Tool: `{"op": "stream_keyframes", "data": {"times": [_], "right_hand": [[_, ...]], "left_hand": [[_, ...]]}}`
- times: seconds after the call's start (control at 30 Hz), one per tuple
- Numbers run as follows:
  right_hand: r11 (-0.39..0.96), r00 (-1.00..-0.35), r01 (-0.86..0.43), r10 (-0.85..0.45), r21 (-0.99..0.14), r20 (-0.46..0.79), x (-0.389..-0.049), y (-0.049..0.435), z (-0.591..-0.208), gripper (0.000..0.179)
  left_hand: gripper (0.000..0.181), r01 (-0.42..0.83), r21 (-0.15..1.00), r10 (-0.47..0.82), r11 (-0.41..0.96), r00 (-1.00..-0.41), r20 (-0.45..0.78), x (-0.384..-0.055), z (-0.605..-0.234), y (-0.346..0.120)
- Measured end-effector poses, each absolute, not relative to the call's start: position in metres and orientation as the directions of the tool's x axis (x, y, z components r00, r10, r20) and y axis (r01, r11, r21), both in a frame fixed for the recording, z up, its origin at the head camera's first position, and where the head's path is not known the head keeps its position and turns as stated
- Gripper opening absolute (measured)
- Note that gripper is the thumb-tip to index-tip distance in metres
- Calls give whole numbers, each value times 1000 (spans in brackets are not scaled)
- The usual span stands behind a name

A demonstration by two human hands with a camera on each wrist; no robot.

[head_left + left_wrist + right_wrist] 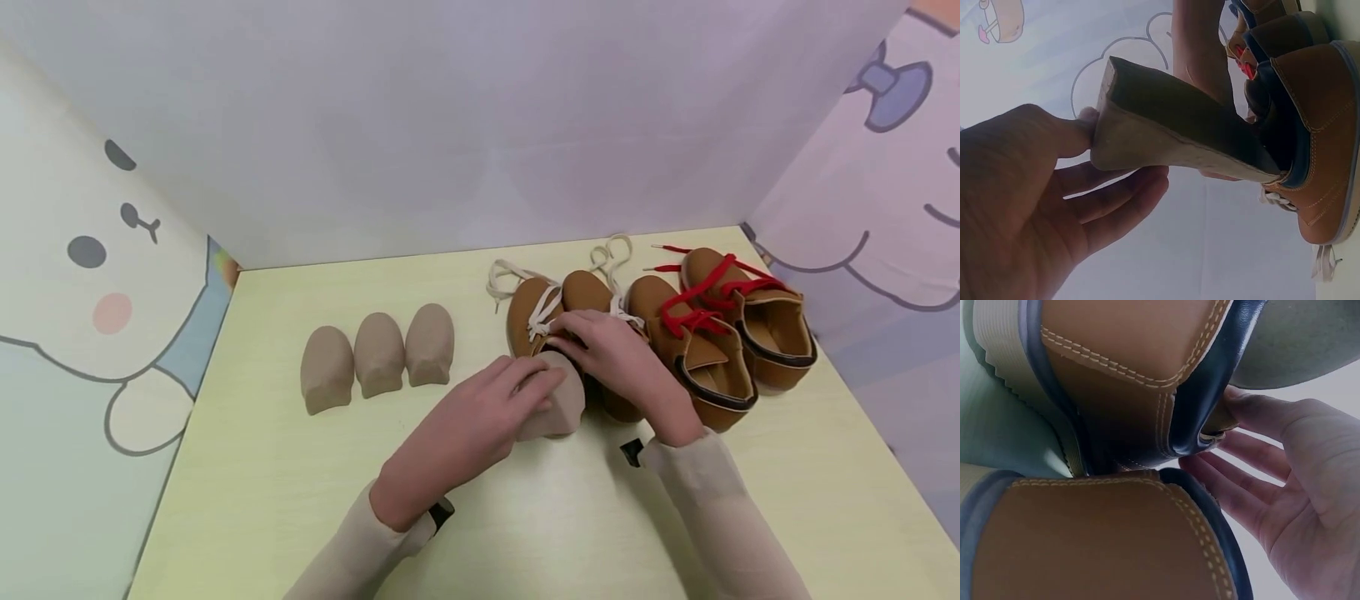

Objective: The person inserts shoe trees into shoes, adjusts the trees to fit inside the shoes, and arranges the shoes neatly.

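My left hand [468, 421] pinches the thick end of a grey-beige moulded shoe insert [1154, 137] between thumb and fingers. The insert slants down, its rounded tip at the opening of the leftmost brown shoe [525, 312], which has white laces. At that same opening my right hand [622, 358] pinches the shoe's tongue [1221, 417], thumb inside and fingers outside. The shoe's dark padded collar [1207, 378] shows beside the thumb. Close on its right stands a second white-laced brown shoe [585, 292], partly hidden under the right hand.
Three more shoe inserts lie in a row on the left of the pale table [255, 467], the nearest being a beige insert [429, 346]. Two brown shoes with red laces [697, 321] stand at the right. A white curtain-like wall [450, 125] rises behind the table.
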State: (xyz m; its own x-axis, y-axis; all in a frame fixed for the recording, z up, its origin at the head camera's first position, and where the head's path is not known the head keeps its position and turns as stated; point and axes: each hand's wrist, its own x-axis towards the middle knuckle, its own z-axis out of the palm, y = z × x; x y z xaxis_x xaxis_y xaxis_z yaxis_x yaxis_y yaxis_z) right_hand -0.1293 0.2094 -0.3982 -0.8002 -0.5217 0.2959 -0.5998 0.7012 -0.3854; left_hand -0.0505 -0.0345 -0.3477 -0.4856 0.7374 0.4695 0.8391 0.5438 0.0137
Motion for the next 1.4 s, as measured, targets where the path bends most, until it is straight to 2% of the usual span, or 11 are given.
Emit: {"op": "stream_keyframes", "data": {"times": [0.3, 0.53, 0.67, 0.8, 1.13, 1.4], "right_hand": [[704, -809, -588, -519, -398, 275, -130, 211, -399, 13], [702, -816, -577, -517, -418, 257, -131, 212, -399, 15], [697, -819, -573, -512, -431, 261, -132, 213, -399, 15], [694, -824, -565, -508, -447, 252, -132, 214, -399, 15], [674, -818, -567, -527, -472, 231, -135, 216, -396, 12], [661, -811, -576, -533, -481, 239, -137, 217, -394, 10]], "left_hand": [[40, 832, 128, 711, 539, -532, 460, -64, -351, -23], [36, 752, 365, 614, 549, -659, 435, -72, -359, -15], [28, 722, 440, 573, 533, -691, 441, -74, -363, -10], [25, 708, 451, 546, 543, -706, 451, -72, -369, -2], [31, 702, 349, 492, 621, -695, 524, -69, -385, 13], [29, 692, 324, 469, 645, -694, 546, -74, -394, 16]]}}
